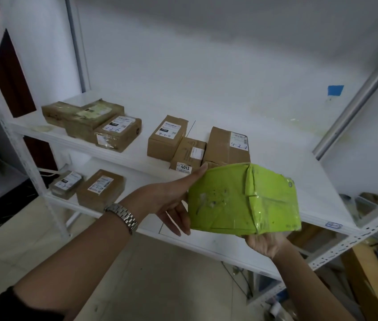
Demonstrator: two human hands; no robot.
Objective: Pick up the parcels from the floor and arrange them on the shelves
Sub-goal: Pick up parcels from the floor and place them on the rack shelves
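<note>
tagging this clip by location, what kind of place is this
Most likely a parcel storeroom or pickup point: white metal shelving holds labelled cardboard boxes with handwritten codes, one box carries a 4013 sticker, and a green taped parcel is held in front of the shelf.

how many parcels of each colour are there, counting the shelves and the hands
brown parcels on the upper shelf: 6
brown parcels on the lower shelf: 2
green parcel, carried by the left hand and right hand: 1
total: 9

Blue tape (335, 90) on white wall (206, 54)
</note>
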